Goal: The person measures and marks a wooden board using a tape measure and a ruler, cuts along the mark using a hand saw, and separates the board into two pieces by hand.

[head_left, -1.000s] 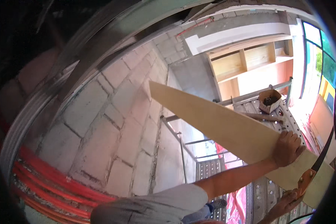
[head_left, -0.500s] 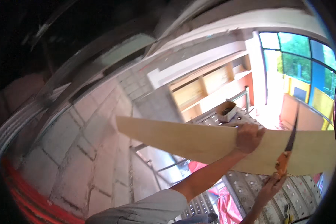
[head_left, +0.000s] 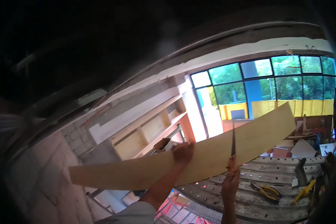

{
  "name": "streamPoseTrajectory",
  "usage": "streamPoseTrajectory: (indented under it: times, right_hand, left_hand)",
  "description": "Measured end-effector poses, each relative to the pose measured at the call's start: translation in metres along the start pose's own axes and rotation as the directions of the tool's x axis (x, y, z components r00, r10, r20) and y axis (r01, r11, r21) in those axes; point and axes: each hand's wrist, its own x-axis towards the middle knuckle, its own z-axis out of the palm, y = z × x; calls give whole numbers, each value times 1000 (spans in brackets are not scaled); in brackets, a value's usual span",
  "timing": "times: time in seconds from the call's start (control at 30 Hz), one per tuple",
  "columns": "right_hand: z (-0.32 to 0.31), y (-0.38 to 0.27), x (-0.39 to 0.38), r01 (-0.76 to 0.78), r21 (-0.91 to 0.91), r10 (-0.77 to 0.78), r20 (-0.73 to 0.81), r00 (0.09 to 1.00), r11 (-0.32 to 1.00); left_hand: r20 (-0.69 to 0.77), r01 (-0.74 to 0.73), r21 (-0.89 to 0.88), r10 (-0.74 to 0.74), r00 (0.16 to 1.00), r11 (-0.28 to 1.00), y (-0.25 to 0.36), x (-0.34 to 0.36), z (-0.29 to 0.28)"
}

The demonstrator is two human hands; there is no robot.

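My left hand [head_left: 183, 151] grips the upper edge of a long, pale plywood strip [head_left: 265, 138], which slants up toward the right across the view. My right hand [head_left: 231, 181] is closed on the wooden handle of a handsaw [head_left: 233, 142], whose dark blade points upward over the strip's face. Below the strip on the right, yellow-handled pliers [head_left: 270, 194] and another yellow tool [head_left: 302, 192] lie on a perforated metal platform [head_left: 250, 209]. Behind my left hand, an open cardboard box [head_left: 162, 145] is partly hidden.
Wooden shelving [head_left: 145, 130] stands against the far wall, beside wide windows [head_left: 227, 93] with yellow panels below. A block wall [head_left: 44, 160] is at the left. Boards and scraps [head_left: 302, 147] are piled at the right. The dark ceiling fills the top.
The view has swung right, showing more windows and platform. The strip now rises toward the right instead of falling. My right hand and saw have moved left in the frame, the blade more upright.
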Motion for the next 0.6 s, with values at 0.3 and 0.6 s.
streamPoseTrajectory:
  times: [0.3, 0.6]
  right_hand:
    - [5, 26, -4, -50, -27, 50, -6, 999, 998]
    - [10, -7, -13, 11, -128, -2, 74, 997, 992]
  left_hand:
    - [166, 50, 8, -51, 985, 999, -11, 4, 20]
    - [173, 68, 28, -71, 982, 997, -2, -3, 5]
